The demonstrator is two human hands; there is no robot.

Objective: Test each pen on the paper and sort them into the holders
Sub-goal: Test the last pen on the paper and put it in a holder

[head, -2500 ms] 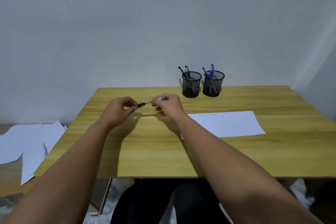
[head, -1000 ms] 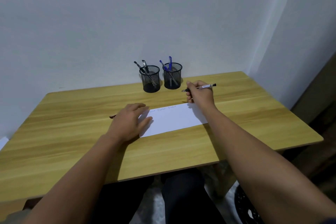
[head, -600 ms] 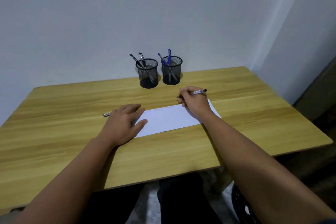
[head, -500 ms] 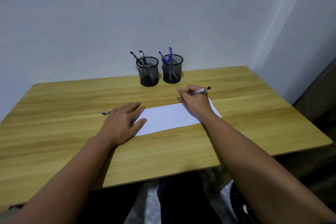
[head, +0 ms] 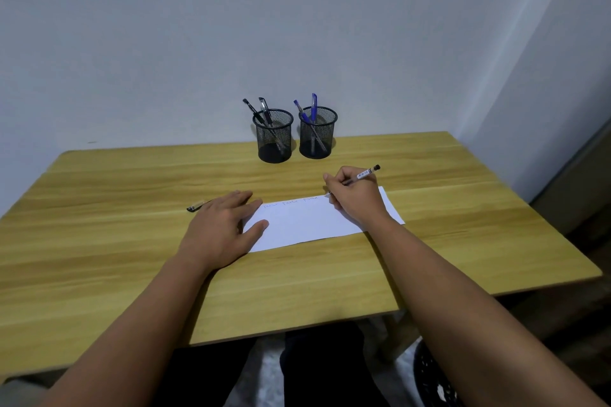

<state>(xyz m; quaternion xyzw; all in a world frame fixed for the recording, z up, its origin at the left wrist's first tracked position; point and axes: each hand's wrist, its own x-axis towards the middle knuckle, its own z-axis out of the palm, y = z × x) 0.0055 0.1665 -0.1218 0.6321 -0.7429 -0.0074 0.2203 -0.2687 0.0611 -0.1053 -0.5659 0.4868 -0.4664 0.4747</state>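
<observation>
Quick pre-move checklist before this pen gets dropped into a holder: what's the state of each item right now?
1. Pen gripped in right hand: ok.
2. Tip on the paper, at the end of the written row: ok.
3. Left hand flat, pressing down the paper's left end: ok.
4. Fresh mark's ink colour readable: cannot tell, writing too faint.
5. Left holder has black pens, right holder blue ones, both with room: ok.
6. Cap back on the pen: not ok, it lies on the table beyond the left hand.

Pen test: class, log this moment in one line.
right hand: writing with pen | left hand: flat on paper | holders: two pens each
</observation>
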